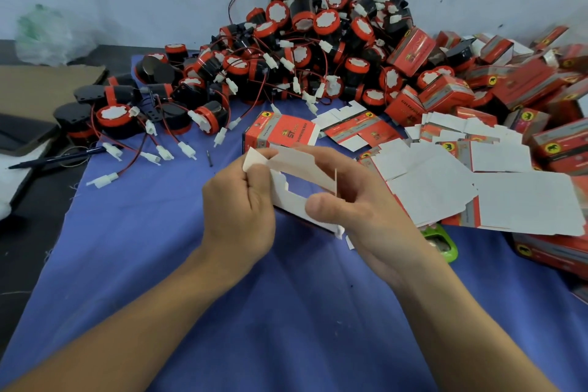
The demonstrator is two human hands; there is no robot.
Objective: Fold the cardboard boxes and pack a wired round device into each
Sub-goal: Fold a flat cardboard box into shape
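A half-folded cardboard box [296, 165], white inside and red outside, is held above the blue cloth [254, 312]. My left hand [238, 210] pinches its left flap, and my right hand [356, 210] grips its right side with the thumb on the near panel. Behind them stands a folded red box [280, 132]. At the back lies a big pile of round black-and-red wired devices [286, 54] with white plugs. Flat box blanks [445, 181] are stacked to the right.
Closed red boxes [525, 86] heap up at the far right. A green object [442, 242] lies under my right wrist. A pen [60, 157] and brown cardboard [41, 89] lie on the left, with a plastic bag [44, 35] by the wall.
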